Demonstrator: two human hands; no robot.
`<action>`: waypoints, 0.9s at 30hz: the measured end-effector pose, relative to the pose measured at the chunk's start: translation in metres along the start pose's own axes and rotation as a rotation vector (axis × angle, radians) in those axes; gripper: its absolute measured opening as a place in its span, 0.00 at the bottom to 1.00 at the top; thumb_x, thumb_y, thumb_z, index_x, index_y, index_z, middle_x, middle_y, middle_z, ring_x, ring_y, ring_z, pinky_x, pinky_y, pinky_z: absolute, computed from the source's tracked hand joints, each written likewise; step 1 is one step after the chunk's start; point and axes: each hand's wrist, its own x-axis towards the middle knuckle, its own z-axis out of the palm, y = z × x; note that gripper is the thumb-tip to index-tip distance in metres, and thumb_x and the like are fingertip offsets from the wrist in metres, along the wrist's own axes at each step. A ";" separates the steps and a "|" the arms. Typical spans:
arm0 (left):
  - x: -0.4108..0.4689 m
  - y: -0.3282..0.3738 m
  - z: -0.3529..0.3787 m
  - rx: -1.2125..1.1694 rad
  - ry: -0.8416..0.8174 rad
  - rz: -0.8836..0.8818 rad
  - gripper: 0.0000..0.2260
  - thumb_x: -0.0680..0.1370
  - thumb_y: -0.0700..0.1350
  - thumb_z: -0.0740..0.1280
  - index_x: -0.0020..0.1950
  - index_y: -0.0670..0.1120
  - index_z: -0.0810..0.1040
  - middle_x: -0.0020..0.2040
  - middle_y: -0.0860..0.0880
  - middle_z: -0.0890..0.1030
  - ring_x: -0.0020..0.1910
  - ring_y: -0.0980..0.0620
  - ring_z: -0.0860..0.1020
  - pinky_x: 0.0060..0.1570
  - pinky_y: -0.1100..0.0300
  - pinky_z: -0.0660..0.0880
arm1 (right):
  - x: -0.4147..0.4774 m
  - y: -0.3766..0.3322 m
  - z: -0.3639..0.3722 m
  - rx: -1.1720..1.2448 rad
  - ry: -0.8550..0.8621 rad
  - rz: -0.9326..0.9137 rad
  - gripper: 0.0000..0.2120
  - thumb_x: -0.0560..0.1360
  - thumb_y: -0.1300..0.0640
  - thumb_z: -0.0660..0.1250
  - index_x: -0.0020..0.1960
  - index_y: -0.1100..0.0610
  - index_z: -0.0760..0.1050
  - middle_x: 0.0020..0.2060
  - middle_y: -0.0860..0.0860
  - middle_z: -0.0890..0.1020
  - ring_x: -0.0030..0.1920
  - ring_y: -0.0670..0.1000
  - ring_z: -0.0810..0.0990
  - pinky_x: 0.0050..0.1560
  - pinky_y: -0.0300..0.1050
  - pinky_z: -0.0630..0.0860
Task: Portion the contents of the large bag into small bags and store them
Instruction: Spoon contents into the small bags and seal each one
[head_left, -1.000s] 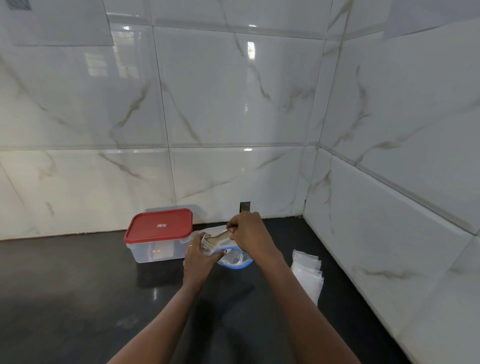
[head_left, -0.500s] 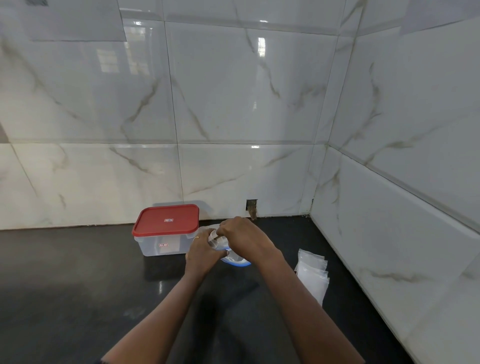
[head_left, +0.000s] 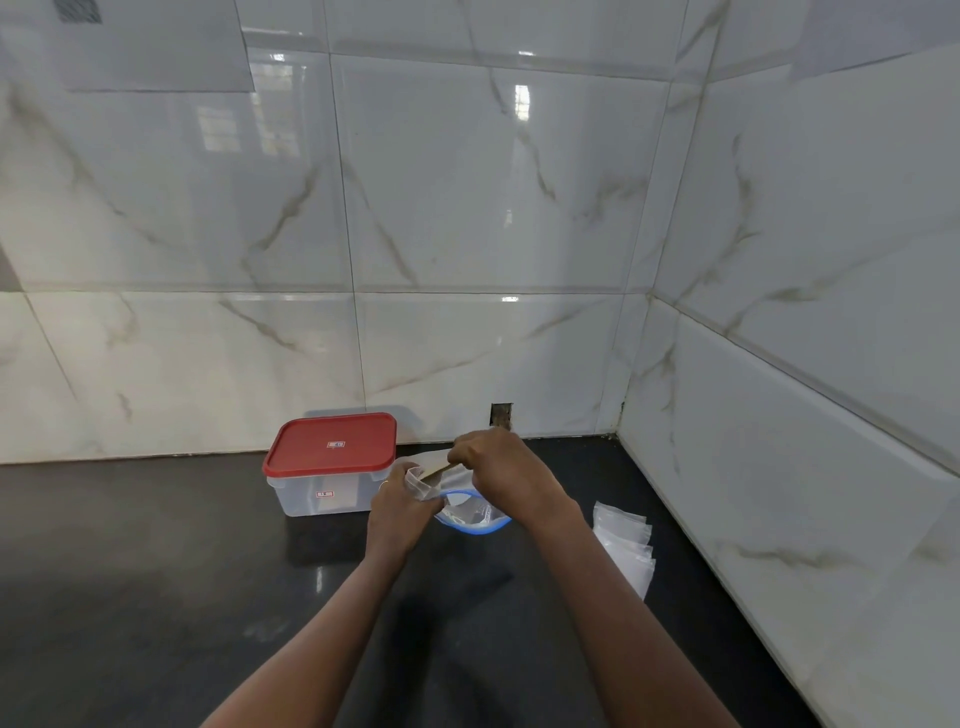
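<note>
My left hand (head_left: 400, 506) grips a small clear plastic bag (head_left: 423, 483) at its mouth. My right hand (head_left: 498, 470) is curled round a light wooden spoon handle (head_left: 436, 470) that points into that small bag. Just below both hands lies the large clear bag with a blue rim (head_left: 475, 522), partly hidden by my right wrist. What the bags contain cannot be made out.
A clear plastic box with a red lid (head_left: 332, 462) stands to the left against the tiled wall. A stack of small clear bags (head_left: 626, 545) lies to the right on the dark counter (head_left: 156, 571). Tiled walls close the back and right.
My hands stay together over the blue-rimmed bag. The wooden spoon handle, hidden half a second ago, shows again between my hands. The view has shifted slightly.
</note>
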 end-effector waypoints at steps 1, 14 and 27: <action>0.000 0.001 0.000 -0.005 0.005 -0.006 0.21 0.69 0.42 0.74 0.59 0.43 0.71 0.54 0.44 0.79 0.47 0.51 0.74 0.48 0.60 0.70 | -0.001 0.001 0.000 0.014 0.010 0.005 0.21 0.71 0.75 0.61 0.59 0.60 0.79 0.53 0.56 0.82 0.51 0.55 0.80 0.54 0.47 0.77; -0.004 0.013 -0.008 -0.027 0.016 -0.044 0.20 0.72 0.45 0.72 0.60 0.42 0.70 0.54 0.45 0.78 0.45 0.53 0.73 0.45 0.62 0.70 | -0.021 0.024 -0.019 0.248 0.278 0.355 0.13 0.76 0.67 0.62 0.55 0.60 0.82 0.48 0.57 0.85 0.47 0.53 0.83 0.55 0.44 0.77; -0.004 0.012 -0.013 -0.060 0.061 -0.019 0.17 0.74 0.50 0.69 0.59 0.44 0.72 0.48 0.49 0.76 0.45 0.51 0.73 0.43 0.61 0.69 | -0.009 0.015 0.065 0.122 -0.072 0.380 0.15 0.78 0.65 0.58 0.63 0.59 0.76 0.55 0.58 0.80 0.54 0.54 0.79 0.54 0.43 0.74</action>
